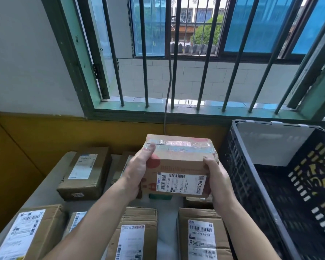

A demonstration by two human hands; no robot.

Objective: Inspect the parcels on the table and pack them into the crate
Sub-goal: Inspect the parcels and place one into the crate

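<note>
Head camera view: a person lifts one held parcel above the table, in front of a barred window. The left hand grasps the box's left end, thumb laid on the glossy taped top. The right hand grasps the right end, fingers wrapped out of sight behind it. The shipping label faces the camera, so this looks like the inspection step, with packing not yet done. The black crate stands just beside the box, to the right. A white sheet leans on the crate's far wall, and no parcel shows in the part in view.

The likely trouble is a slip. The grip is only at the two ends, and one thumb bears on slick tape, so the box could drop onto the cartons directly below. The crate wall rises close to the box's right end, and a low swing across could catch a corner on the rim.

By count there are two hands, one crate and one parcel in the air. Seven are on the table:

- the back-left parcel
- a half-hidden parcel behind the left wrist
- a low parcel under the held one
- the front-left parcel
- a narrow parcel
- the front-centre parcel
- the front-right parcel

A green object beneath the lifted box may be an eighth, but too little of it shows to tell.
</note>
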